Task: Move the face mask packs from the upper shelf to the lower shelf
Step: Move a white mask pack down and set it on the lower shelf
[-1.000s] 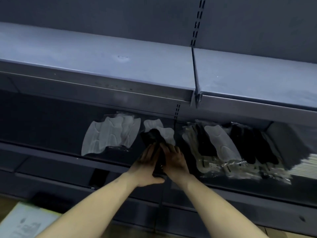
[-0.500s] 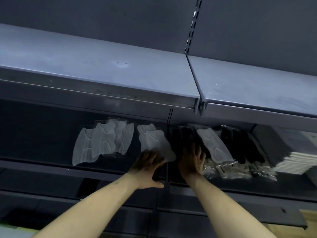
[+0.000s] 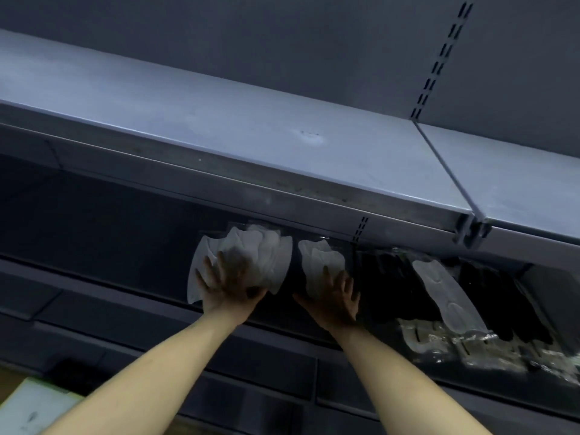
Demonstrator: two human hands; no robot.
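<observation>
Several clear packs of face masks lie in a row on the lower shelf (image 3: 119, 277). My left hand (image 3: 227, 282) rests with spread, straight fingers on the leftmost pack of white masks (image 3: 270, 255). My right hand (image 3: 335, 298) lies flat, fingers spread, on the neighbouring white mask pack (image 3: 317, 255). To the right lie packs of black masks (image 3: 386, 284) and another white mask pack (image 3: 439, 287) among them. The upper shelf (image 3: 219, 111) above shows a bare grey surface.
A slotted upright (image 3: 439, 58) runs up the dark back wall. A second shelf panel (image 3: 518, 171) joins the upper shelf on the right. A pale box (image 3: 28, 409) sits at the bottom left, below the shelves. Dark shelf fronts run beneath my forearms.
My left hand moved left from the middle white pack onto the leftmost white pack. My right hand moved left from the black masks onto the middle white pack. The view shifted left.
</observation>
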